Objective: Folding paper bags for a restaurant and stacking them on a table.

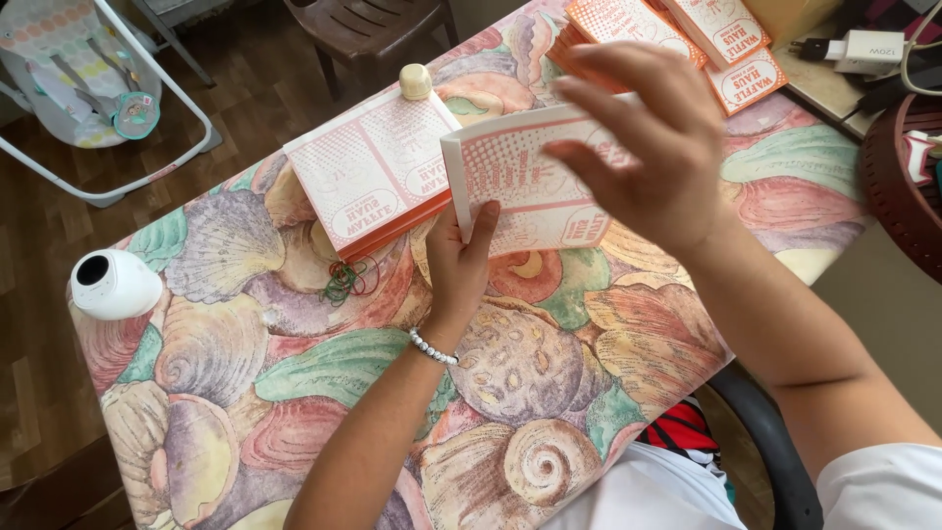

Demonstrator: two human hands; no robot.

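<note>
right hand: nearest the lens, blurred; fingers spread, palm down on the top face of the held card stack, covering its right half
table: biggest thing in view, covered in a pastel seashell-print cloth; everything below is placed relative to the held card stack
held card stack: thick white block of cards with an orange dotted print on top, lifted off the table at its centre, tilted, left edge toward the camera
flat card stack: just left of the held card stack, lying on the table, same print face up, orange edges showing along its near side
far card piles: beyond the held card stack toward the table's far right corner; orange and white cards fanned and overlapping
left hand: just below the held card stack, pinching its lower left corner, thumb on the front face, fingers behind
white round device: well left of the held card stack, on the table's left edge, dark circular opening on top
bead bracelet: white beads on the left wrist, below the held card stack
rubber bands: green and red tangle on the cloth, lower left of the held card stack, just under the flat card stack's corner
cream knob: small rounded object above-left of the held card stack, touching the flat card stack's far edge
</note>
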